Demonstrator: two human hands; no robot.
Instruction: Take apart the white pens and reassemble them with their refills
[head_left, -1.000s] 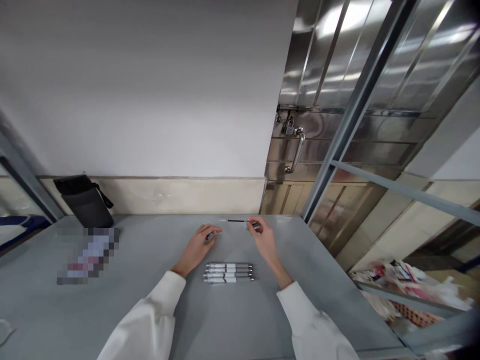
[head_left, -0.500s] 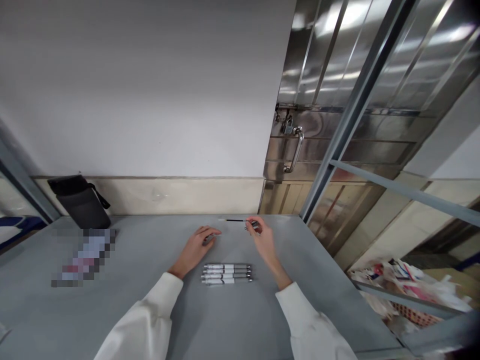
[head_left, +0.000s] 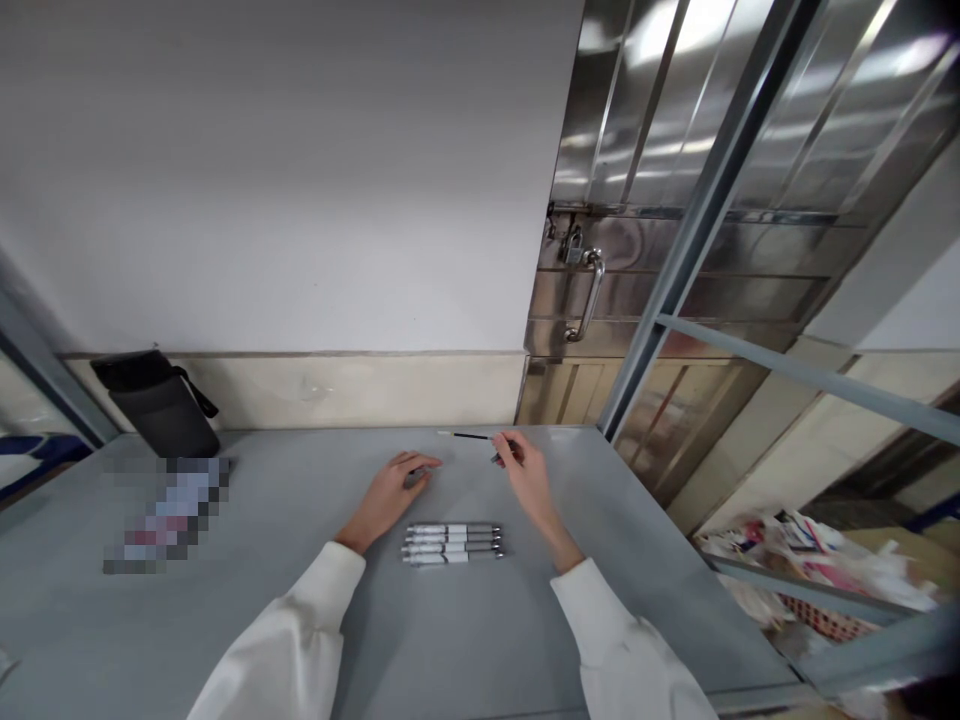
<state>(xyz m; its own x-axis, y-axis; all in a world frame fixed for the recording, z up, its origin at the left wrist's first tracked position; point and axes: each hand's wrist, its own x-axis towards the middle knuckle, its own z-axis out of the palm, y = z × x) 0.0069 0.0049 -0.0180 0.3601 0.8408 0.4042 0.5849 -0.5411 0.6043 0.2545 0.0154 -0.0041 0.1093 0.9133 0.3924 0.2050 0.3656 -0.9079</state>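
A thin pen refill, dark with a pale end, points left from the pinched fingers of my right hand. A small dark piece also shows below those fingertips, too small to name. My left hand rests low over the table with its fingers curled towards the thumb. Something greyish shows between them, but I cannot make out what it is. Nearer to me, between my forearms, several white and silver pens lie side by side in a row.
The grey table meets a wall at its far edge. A black pouch with a strap leans at the back left, and a blurred-out flat object lies before it. Right of the table are a metal post and plastic bags.
The refill in my right hand has tilted slightly, and the right fingers have shifted a little around the small piece. My left hand and the row of pens look about the same.
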